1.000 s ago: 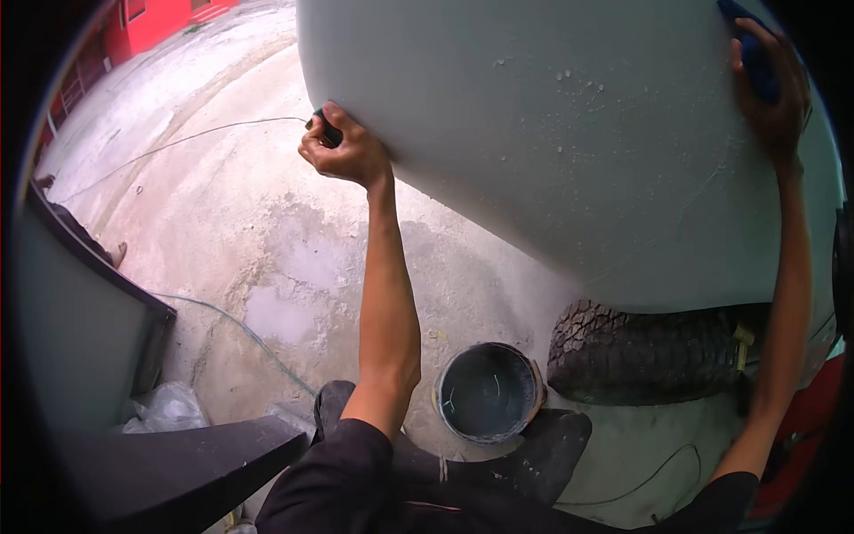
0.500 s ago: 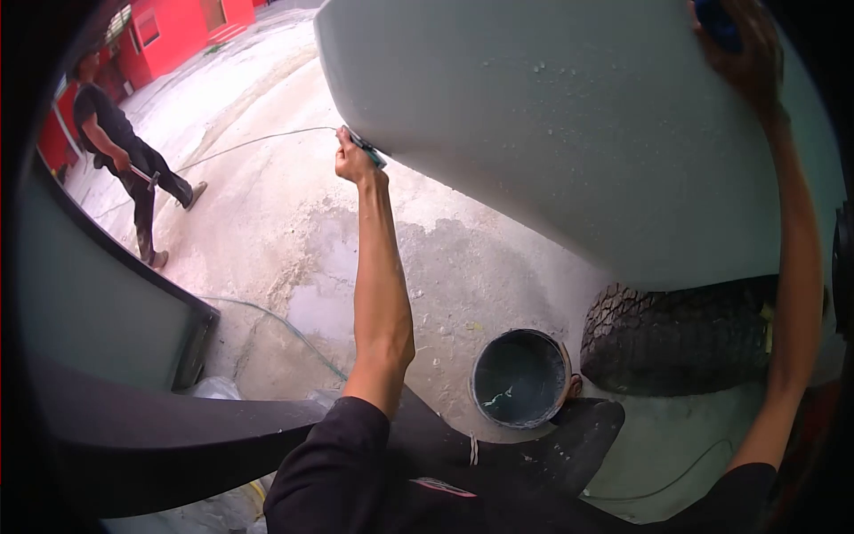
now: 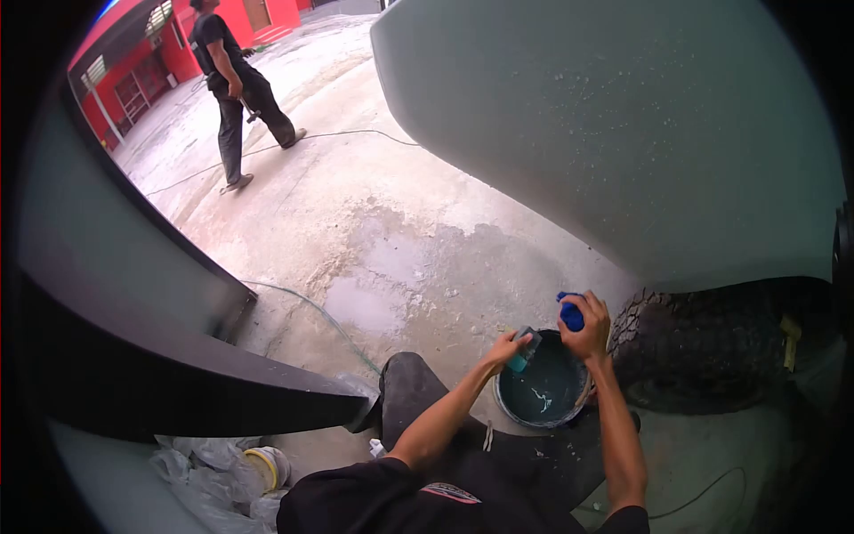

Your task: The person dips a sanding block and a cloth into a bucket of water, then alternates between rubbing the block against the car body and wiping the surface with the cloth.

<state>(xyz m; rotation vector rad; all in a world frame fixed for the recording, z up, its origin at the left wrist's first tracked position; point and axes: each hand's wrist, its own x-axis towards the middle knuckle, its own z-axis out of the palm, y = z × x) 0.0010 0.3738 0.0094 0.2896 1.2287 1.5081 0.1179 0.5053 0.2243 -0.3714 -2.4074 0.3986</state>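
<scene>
Over the left rim of a dark bucket [image 3: 553, 374] of murky water, my left hand [image 3: 503, 349] grips a small grey and teal block [image 3: 525, 347]. My right hand [image 3: 587, 334] is closed around a blue cloth [image 3: 570, 314] above the bucket's upper right rim. The two hands are apart, with the bucket's opening partly between them. A large grey panel [image 3: 614, 133], dotted with water drops, slopes above both hands and touches neither.
A tire [image 3: 712, 347] lies right of the bucket. A person [image 3: 233, 84] holding a tool walks at the upper left. A hose [image 3: 311, 307] crosses the concrete floor [image 3: 418, 258]. Plastic sheeting [image 3: 200, 476] and a tape roll [image 3: 267, 469] are at the lower left. A dark curved part [image 3: 178, 383] spans the left.
Both hands have left the panel and come down to the bucket, still holding the block and the blue cloth. The view has shifted, and the person appears farther right and higher.
</scene>
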